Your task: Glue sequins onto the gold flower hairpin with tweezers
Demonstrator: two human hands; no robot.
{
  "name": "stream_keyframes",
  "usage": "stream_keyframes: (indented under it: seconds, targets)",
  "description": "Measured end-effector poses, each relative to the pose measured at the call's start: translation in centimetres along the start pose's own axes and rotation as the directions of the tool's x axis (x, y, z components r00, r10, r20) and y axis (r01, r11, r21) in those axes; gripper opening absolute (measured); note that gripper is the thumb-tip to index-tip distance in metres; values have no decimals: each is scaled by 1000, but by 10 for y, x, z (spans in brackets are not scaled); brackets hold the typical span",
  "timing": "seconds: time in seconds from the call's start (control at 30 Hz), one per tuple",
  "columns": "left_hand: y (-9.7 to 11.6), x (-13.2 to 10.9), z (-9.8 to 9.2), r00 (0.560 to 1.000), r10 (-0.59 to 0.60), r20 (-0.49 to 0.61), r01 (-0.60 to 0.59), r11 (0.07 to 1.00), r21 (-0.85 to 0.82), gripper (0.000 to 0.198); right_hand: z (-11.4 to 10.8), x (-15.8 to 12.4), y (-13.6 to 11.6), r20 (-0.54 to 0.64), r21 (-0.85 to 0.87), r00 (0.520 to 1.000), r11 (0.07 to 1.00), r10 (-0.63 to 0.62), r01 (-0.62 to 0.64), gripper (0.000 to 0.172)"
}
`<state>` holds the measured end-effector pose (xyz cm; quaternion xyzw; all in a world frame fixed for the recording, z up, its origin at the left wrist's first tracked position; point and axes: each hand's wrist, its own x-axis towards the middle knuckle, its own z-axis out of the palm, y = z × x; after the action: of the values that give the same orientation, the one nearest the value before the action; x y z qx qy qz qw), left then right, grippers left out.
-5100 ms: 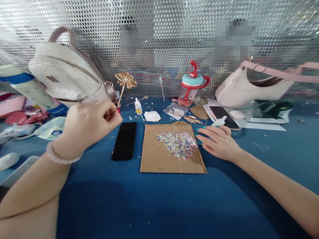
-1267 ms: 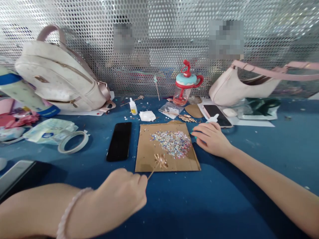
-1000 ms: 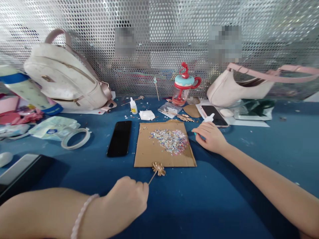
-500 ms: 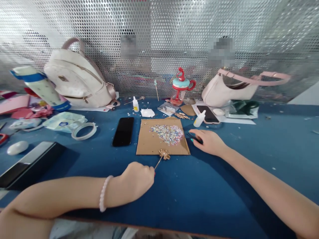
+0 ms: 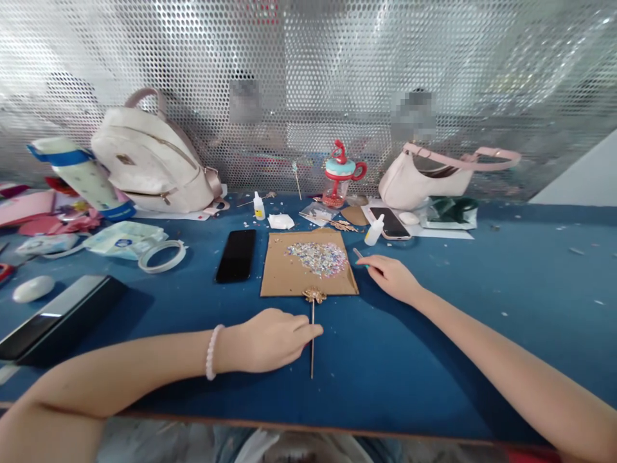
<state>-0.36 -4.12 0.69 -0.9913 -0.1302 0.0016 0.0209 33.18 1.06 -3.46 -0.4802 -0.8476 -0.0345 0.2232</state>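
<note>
My left hand, with a beaded bracelet at the wrist, pinches the thin shaft of a gold hair stick. Its flower-shaped head is at the near edge of a cardboard sheet. A pile of small glittering, multicoloured beads or sequins lies on that cardboard. To the right of the sheet, my right hand rests closed around a slim tool that looks like tweezers; most of it is hidden by the fingers.
Small white glue bottles stand behind the cardboard, near a red-and-blue cup. A black phone lies to the left, beside a tape roll. A white backpack and a pink handbag stand against the perforated metal wall.
The hair stick has turned from slanted to nearly straight toward me, and more of its shaft shows past my left fingers. My right hand has turned the dark tool, leaving only its tip showing.
</note>
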Motion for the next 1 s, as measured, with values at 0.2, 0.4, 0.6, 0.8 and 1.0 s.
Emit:
stream_keyframes:
  seconds: [0.2, 0.4, 0.6, 0.8, 1.0]
  targets:
    - [-11, 3, 9, 987, 149, -62, -142, 985, 102, 13, -2, 0, -5, -80, 60, 997, 998, -5, 10, 27]
    - [-18, 4, 9, 954, 263, -145, -229, 949, 216, 14, 2, -3, -6, -107, 23, 992, 997, -64, 67, 27]
    - [-26, 5, 12, 938, 289, -192, -233, 935, 266, 20, 7, -6, -6, -68, -58, 985, 986, -160, 156, 24]
    - [-28, 5, 15, 928, 316, -198, -259, 928, 268, 24, 11, -9, -1, -97, -46, 981, 985, -167, 163, 23]
    - [-32, 6, 17, 927, 305, -216, -253, 938, 239, 22, 15, -10, 1, -137, 34, 987, 996, -78, 83, 27]
